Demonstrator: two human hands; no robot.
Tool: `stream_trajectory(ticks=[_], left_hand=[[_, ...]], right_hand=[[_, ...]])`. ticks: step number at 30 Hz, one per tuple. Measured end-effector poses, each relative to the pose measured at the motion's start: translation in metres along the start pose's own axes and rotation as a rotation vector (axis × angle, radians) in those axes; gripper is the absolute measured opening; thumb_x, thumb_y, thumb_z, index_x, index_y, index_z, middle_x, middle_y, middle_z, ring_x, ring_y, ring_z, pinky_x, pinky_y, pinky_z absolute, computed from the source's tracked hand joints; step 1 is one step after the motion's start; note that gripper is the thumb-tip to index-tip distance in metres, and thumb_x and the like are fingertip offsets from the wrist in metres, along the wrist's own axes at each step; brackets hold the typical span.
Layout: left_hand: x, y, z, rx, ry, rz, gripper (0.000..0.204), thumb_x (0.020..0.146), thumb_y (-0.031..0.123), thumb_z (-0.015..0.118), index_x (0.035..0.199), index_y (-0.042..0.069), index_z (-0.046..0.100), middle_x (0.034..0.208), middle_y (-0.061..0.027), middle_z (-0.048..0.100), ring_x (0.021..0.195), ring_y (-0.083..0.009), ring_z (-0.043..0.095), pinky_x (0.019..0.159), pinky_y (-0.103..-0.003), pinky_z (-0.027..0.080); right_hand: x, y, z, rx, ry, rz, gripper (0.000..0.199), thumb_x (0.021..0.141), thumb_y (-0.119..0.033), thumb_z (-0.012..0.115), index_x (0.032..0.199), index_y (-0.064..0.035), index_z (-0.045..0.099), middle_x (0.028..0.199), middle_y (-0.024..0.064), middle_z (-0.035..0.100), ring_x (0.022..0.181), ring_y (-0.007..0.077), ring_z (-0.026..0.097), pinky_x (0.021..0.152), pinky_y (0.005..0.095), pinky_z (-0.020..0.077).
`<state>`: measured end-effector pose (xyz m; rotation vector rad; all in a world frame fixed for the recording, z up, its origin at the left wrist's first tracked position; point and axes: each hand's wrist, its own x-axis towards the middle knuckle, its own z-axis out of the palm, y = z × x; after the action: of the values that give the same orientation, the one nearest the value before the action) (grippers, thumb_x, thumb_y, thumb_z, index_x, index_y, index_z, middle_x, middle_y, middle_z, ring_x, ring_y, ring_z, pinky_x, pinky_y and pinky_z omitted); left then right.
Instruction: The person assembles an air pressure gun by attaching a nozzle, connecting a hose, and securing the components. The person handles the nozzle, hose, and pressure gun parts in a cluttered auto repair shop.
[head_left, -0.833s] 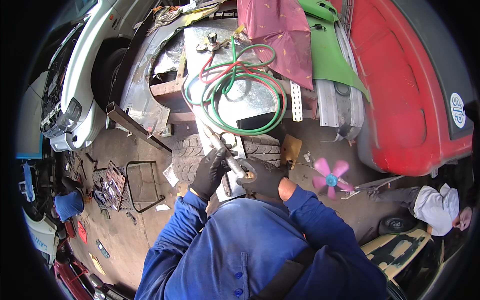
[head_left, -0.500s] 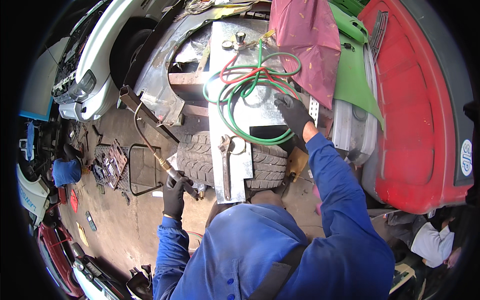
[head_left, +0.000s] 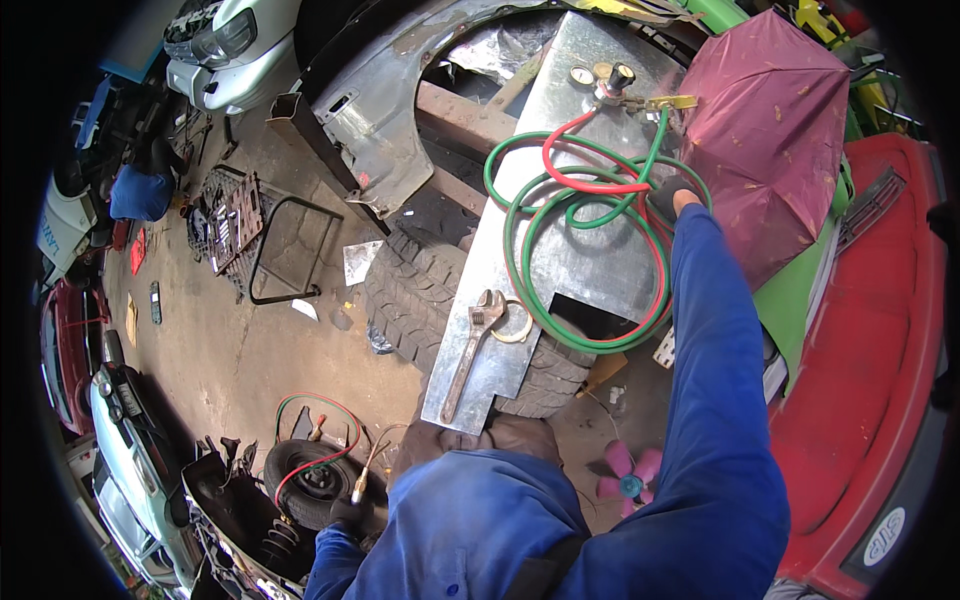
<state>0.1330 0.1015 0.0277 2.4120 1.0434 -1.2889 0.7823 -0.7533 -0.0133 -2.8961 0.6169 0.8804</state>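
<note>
My left hand point(head_left: 346, 513), in a dark glove, is low on the left beside a small wheel, shut on a gas torch point(head_left: 361, 484) with a thin bent brass tube. My gloved right hand point(head_left: 668, 203) reaches over a sheet-metal panel point(head_left: 590, 255). It closes round part of the coiled red and green hoses point(head_left: 515, 240), which partly hide its fingers. A pressure regulator point(head_left: 612, 84) with gauges lies at the panel's far end. On the near end rest an adjustable wrench point(head_left: 473, 355) and a pale ring point(head_left: 514, 322), probably a tape roll.
A large tyre point(head_left: 415, 285) supports the panel's near part. A bare metal fender point(head_left: 385, 110) lies beyond it. Maroon cloth point(head_left: 765, 130) and a red car panel point(head_left: 860, 370) flank the right. A wire stand with tools point(head_left: 235, 220) and a crouching person point(head_left: 143, 190) are at left.
My left hand has lowered the torch toward my body, beside the small wheel. My right hand has moved farther forward and closed on the hoses. The whole view has turned.
</note>
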Motion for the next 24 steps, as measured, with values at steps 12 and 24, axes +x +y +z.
stream_trajectory(ticks=[12,24], left_hand=[[0.028,0.012,0.018,-0.299,0.012,-0.017,0.039,0.084,0.015,0.075,0.122,0.004,0.076,0.108,-0.0236,0.08,0.099,-0.0385,0.077,0.088,-0.047,0.058],[0.029,0.192,-0.11,-0.501,0.158,0.368,0.016,0.083,0.011,0.067,0.096,0.003,0.064,0.08,-0.0142,0.066,0.072,-0.0262,0.064,0.069,-0.043,0.052]], right_hand=[[-0.053,-0.017,-0.059,0.345,0.496,-0.031,0.051,0.1,-0.04,0.064,0.141,-0.0103,0.068,0.134,0.025,0.073,0.127,0.0458,0.068,0.107,0.054,0.053],[-0.159,-0.001,-0.041,0.299,0.103,-0.221,0.051,0.102,-0.025,0.064,0.151,-0.0122,0.064,0.122,0.0146,0.074,0.102,0.0312,0.069,0.091,0.047,0.0541]])
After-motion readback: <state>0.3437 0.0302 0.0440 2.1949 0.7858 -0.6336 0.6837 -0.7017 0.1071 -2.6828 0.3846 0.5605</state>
